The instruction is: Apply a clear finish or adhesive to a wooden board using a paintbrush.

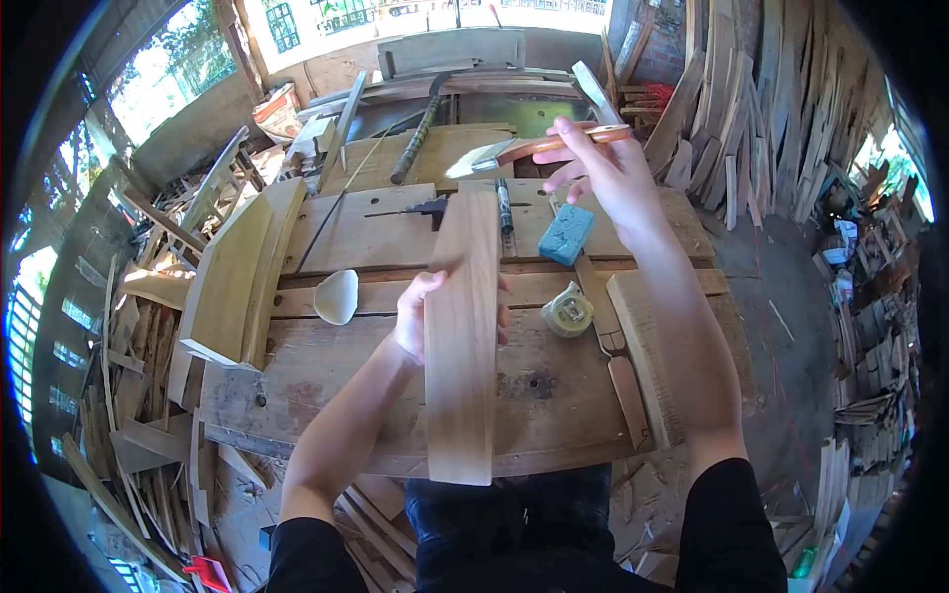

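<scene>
My left hand [413,314] is wrapped round a smooth, pale wooden board [463,366], with the thumb on its left edge and fingertips showing at the right edge. The board stands lengthwise toward me above the workbench [326,381]. In my right hand [611,183], raised over the far right of the bench, is a brush [539,147] with a brown wooden handle. Its pale bristles point left, apart from the board. Below that hand lies a blue, sponge-like block [566,234]. A clear-cased tape measure [568,311] sits nearer to me.
A whitish, shell-shaped piece [337,296] lies left of the board. Beyond are a black measuring tool [431,210] and a dark tube [505,206]. Thick planks [242,282] stand at left, another block [647,361] at right. Timber strips [732,119] lean against the back right wall.
</scene>
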{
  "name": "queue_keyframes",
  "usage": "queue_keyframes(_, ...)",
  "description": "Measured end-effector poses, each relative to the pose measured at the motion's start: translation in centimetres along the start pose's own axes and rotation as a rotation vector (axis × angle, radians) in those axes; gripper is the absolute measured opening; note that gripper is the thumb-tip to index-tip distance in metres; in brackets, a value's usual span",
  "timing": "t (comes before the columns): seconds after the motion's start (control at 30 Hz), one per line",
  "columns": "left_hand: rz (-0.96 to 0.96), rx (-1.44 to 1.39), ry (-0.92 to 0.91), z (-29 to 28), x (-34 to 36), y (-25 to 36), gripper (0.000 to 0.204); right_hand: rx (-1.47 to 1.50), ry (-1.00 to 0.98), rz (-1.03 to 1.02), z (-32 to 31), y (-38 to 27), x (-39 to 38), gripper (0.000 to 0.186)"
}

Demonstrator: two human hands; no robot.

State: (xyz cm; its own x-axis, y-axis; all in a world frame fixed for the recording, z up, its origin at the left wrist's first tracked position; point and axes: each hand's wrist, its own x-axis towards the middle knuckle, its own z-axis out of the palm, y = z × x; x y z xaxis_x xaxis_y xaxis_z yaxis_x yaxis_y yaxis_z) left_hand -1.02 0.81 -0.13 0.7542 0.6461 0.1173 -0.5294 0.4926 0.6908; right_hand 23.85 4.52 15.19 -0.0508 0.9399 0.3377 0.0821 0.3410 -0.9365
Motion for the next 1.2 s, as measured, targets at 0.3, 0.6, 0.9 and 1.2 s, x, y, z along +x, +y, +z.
queue_keyframes(0.3,-0.174,-0.051,0.000,2.7,-0.3,-1.7,0.089,-0.180,0.158,-0.211,-3.2,2.4,1.0,0.036)
queue_keyframes(0.6,-0.123,0.022,0.011,2.9,-1.0,-0.8,0.084,-0.165,0.092,-0.182,-1.9,1.0,0.9,0.038)
queue_keyframes(0.9,-0.142,0.084,-0.017,2.2,-0.8,-1.1,0.088,-0.171,0.023,0.055,-2.4,1.7,1.0,0.045)
queue_keyframes(1.2,-0.113,0.077,-0.047,1.9,-0.9,-1.2,0.088,-0.030,-0.018,0.191,0.6,0.8,-0.1,0.060)
